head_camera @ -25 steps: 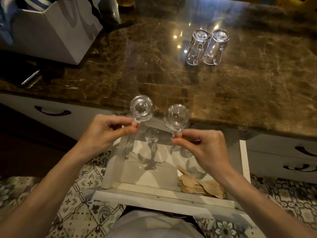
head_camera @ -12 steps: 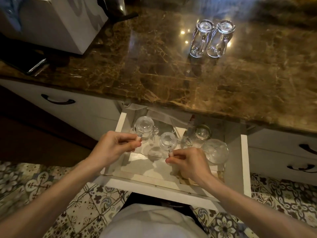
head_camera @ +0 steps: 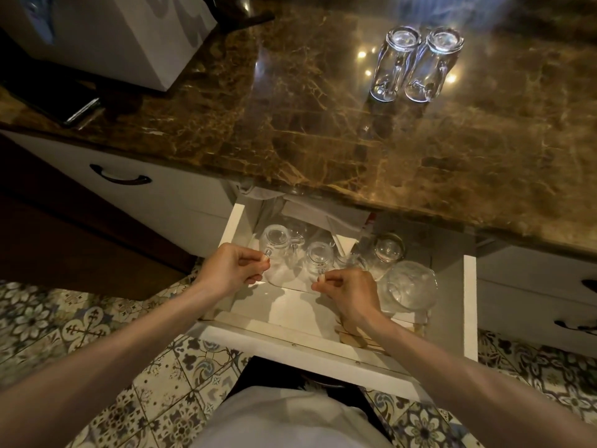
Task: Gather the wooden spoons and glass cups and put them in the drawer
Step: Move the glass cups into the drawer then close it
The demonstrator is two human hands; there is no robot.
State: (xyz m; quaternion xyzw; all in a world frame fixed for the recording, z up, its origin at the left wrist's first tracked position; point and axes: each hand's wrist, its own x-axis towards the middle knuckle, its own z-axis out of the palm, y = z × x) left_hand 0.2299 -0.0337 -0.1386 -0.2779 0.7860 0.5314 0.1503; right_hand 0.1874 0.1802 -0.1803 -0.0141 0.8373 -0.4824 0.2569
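Observation:
The white drawer stands pulled out below the marble counter. My left hand pinches the handle of an upturned glass cup at the drawer's left. My right hand pinches the handle of a second upturned glass cup beside it. More glass cups and a wider glass stand at the drawer's right. Wooden spoons lie at the drawer's front, mostly hidden under my right wrist. Two glass cups stand upside down on the counter.
A white box and a dark flat object sit on the counter's far left. Shut drawers with black handles flank the pulled-out one. Patterned floor tiles lie below.
Both hands lowered the two cups from counter-edge height down into the drawer's left side. The cups now sit low in the drawer among the other glasses.

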